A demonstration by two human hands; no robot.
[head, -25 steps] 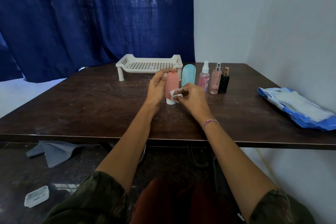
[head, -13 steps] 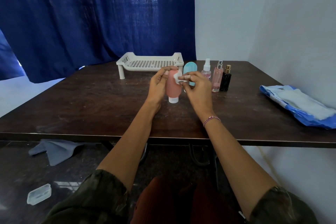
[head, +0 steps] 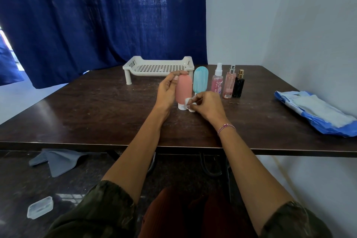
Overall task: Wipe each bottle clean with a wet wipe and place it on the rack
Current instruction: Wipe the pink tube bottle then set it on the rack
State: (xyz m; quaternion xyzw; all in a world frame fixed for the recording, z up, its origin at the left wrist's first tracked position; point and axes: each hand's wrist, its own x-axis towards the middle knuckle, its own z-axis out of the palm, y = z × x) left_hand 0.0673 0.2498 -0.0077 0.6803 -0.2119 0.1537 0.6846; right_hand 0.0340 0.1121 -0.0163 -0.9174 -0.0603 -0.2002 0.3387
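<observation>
Left hand (head: 167, 91) grips pink rounded plastic bottle (head: 184, 89) by its top, upright on dark table (head: 96, 106); right hand (head: 209, 107) pinches white wet wipe (head: 190, 102) at its base. White perforated plastic rack (head: 158, 67) bears no bottle yet; four more bottles (head: 201, 80) likely await wiping.

Upright pink bottle (head: 184, 89), wipe (head: 188, 102) at base
</observation>
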